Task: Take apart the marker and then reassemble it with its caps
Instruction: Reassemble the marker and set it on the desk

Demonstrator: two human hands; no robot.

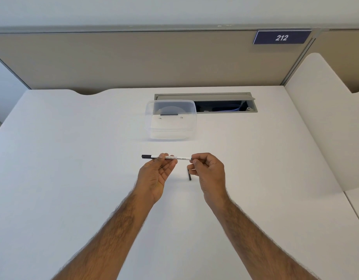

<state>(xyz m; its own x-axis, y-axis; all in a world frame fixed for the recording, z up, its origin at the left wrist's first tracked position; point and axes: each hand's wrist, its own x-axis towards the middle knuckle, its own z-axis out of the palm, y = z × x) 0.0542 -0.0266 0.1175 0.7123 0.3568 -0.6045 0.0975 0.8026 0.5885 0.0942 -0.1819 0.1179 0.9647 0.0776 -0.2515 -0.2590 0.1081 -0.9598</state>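
Marker (182,158) btwn left hand (156,175), right hand (210,172); clear tub (172,136) behind.

Mid-frame, my left hand (156,174) and my right hand (209,172) hold a slim white plastic marker (174,158) level above the flat white desk (73,158). Its capped end pokes out left of my left hand, and its other end meets my right fingertips. A short black plastic cap (189,175) lies just below that end, against my right fingers. Higher in the frame a clear plastic box (170,120) sits on the desk, with a grey metal cable hatch (225,98) behind it to the right. A blue rectangular number sign (281,38) hangs upper right on the beige fabric partition (134,61).
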